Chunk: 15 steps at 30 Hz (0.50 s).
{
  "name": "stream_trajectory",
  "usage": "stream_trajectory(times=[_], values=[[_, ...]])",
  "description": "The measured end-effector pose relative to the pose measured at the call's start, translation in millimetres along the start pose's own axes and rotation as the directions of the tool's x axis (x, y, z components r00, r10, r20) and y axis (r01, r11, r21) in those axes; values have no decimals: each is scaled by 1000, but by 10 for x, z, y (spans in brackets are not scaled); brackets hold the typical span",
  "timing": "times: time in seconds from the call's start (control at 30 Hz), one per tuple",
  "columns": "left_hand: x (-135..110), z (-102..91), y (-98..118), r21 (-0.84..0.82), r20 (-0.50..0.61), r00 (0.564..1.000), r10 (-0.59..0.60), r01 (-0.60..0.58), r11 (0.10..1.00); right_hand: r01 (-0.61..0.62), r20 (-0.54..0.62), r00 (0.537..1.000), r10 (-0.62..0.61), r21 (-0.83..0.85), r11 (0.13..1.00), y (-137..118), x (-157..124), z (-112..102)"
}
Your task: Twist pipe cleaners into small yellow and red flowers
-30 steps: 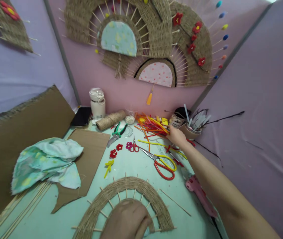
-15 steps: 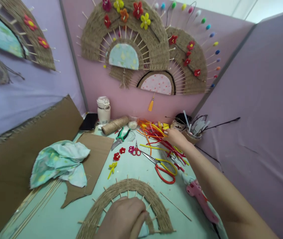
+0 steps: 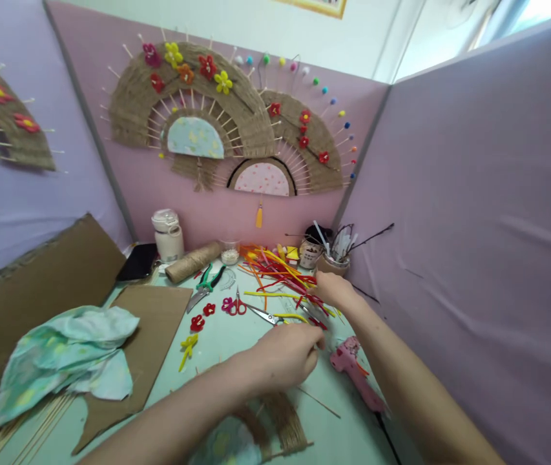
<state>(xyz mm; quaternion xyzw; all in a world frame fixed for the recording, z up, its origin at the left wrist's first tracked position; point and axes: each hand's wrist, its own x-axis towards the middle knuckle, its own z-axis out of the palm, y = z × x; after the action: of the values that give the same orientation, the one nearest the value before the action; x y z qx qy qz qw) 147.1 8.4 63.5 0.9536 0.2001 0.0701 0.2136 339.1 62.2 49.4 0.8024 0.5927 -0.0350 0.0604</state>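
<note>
- two hands (image 3: 291,354), centre and right of the frame;
- on the tabletop (image 3: 231,332), two red flowers (image 3: 197,323), one magenta flower (image 3: 227,305), one woven fan (image 3: 285,423);
- at least two pairs of scissors (image 3: 268,317), centre;
- one glue gun (image 3: 358,380), lower right;
- one bottle (image 3: 168,240), mid-left

Left hand (image 3: 293,354): bare. Right hand (image 3: 337,290): bare. Left forearm (image 3: 183,413), right forearm (image 3: 401,368): both bare for their whole visible length, tapering forward.

Site: a craft workspace, booth-like, with a pink partition (image 3: 207,219) and a lilac partition (image 3: 469,194) enclosing my mint-green table (image 3: 241,339). Evidence: flower-trimmed woven fans (image 3: 132,116) hung on the pink side; before me, a glue gun (image 3: 360,381), large scissors (image 3: 269,317), a twine roll (image 3: 192,261) and loose fuzzy stems (image 3: 280,268).
</note>
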Motion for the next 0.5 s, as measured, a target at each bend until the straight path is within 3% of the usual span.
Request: stream_trajectory(times=[0.1,0.2,0.33,0.5], values=[[282,48,-177,72,79,995,61,-67,995,-152,-79,985,156,57,987,165,-31,-5],[517,74,-350,145,135,989,52,-72,987,-229,-129,963,239,89,969,258,-3,23],[786,46,-565,162,110,992,62,-80,984,-226,-178,954,240,98,969,341,108,71],[1099,-92,-845,60,67,997,23,-27,998,-209,-194,956,221,77,975,449,223,104]])
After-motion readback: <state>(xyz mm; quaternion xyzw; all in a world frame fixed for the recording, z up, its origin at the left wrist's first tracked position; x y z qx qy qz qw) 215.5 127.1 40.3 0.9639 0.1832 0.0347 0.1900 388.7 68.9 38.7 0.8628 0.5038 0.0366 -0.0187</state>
